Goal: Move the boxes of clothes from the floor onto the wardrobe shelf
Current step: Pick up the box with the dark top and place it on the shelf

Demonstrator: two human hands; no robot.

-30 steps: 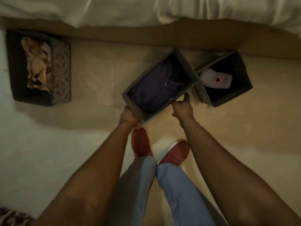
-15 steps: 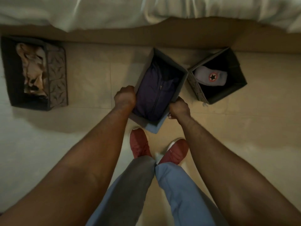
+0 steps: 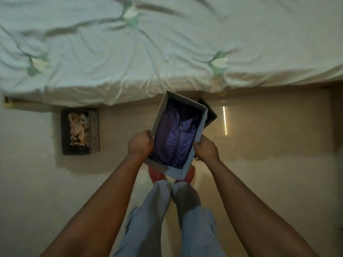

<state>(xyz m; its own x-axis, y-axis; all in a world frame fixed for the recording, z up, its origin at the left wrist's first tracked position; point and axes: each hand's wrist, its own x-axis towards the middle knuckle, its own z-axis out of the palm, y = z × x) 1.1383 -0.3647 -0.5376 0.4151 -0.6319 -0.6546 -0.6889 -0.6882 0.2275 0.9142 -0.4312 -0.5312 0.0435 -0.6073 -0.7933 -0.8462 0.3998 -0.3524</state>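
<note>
I hold a grey fabric box [image 3: 176, 172] with a folded purple zip jacket [image 3: 176, 140] inside, lifted off the floor above my red shoes. My left hand [image 3: 140, 145] grips the box's left rim, and my right hand [image 3: 205, 150] grips its right rim. A dark patterned box [image 3: 93, 132] with beige clothes stands on the floor to the left, by the bed. Another dark box [image 3: 210, 115] lies on the floor, mostly hidden behind the lifted one. No wardrobe shelf is in view.
A bed with a pale flowered sheet [image 3: 167, 47] fills the top of the view, its edge just beyond the boxes. Beige tiled floor [image 3: 269, 145] lies open to the right and around my feet [image 3: 157, 176].
The grey box came up off the floor in both hands and turned lengthwise toward me. My view rose, so the bed shows more and the floor boxes look smaller.
</note>
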